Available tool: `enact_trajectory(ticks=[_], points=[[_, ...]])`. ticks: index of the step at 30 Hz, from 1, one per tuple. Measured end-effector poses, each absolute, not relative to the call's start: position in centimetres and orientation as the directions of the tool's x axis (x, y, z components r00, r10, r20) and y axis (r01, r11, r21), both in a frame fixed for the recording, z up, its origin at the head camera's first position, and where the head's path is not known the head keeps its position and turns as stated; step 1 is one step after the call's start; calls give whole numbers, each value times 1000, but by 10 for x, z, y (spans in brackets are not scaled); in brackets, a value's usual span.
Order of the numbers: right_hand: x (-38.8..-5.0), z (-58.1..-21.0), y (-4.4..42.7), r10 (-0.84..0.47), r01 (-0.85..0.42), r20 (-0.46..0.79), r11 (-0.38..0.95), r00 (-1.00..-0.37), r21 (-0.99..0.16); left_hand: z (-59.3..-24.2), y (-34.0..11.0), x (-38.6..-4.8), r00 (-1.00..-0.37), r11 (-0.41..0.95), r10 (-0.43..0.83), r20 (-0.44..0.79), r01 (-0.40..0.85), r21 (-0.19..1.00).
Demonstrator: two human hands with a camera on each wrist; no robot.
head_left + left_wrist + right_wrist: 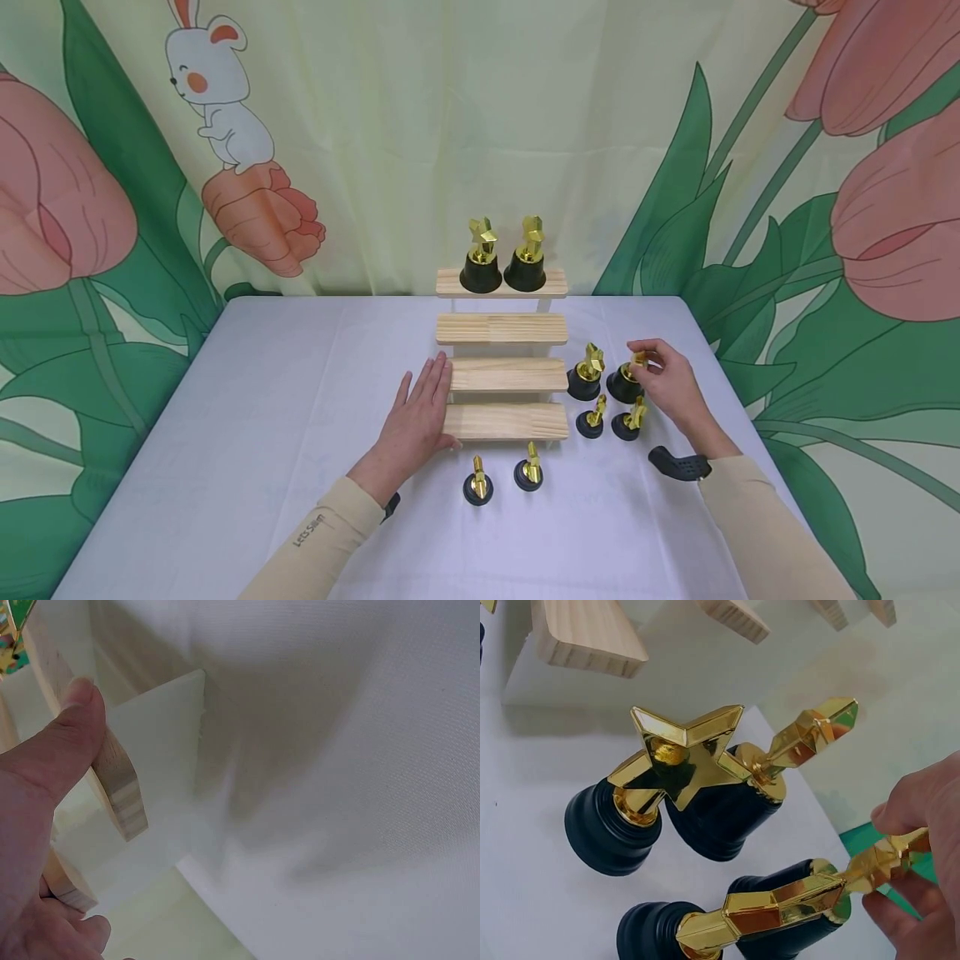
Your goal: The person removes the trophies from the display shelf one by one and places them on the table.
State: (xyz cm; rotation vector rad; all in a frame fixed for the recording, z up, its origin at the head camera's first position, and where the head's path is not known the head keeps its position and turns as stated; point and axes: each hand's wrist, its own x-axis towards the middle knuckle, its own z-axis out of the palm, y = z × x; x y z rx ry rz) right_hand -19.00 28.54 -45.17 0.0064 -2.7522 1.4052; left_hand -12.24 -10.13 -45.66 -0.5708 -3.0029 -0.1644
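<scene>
A four-step wooden display stand (501, 376) holds two gold star trophies on black bases on its top board, the left trophy (481, 257) and the right trophy (527, 257). My left hand (417, 412) rests along the stand's left side, fingers straight; the left wrist view shows its thumb (79, 712) against a board end (124, 796). At the stand's right, my right hand (669, 382) pinches the gold star of a larger trophy (622, 385); the right wrist view shows thumb and fingers around that star (885, 862). The trophy's base appears to be on the table.
Beside the pinched trophy stand another large trophy (584, 377) and two smaller ones, a left one (591, 420) and a right one (628, 423). Two small trophies, one (478, 485) and another (529, 472), stand before the stand on the white tablecloth (300, 400). A printed curtain (390, 150) hangs behind.
</scene>
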Motion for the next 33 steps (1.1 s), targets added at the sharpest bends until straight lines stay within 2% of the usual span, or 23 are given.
enact_trajectory(ticks=[19,33], points=[[-189,-449,285,17,-22,40,599,-999,-801,-457,-102,-122,-921,919,367,133,381,104],[-192,-443,287,18,-57,89,640,-996,-766,-458,-101,-122,-923,922,362,129,375,96]])
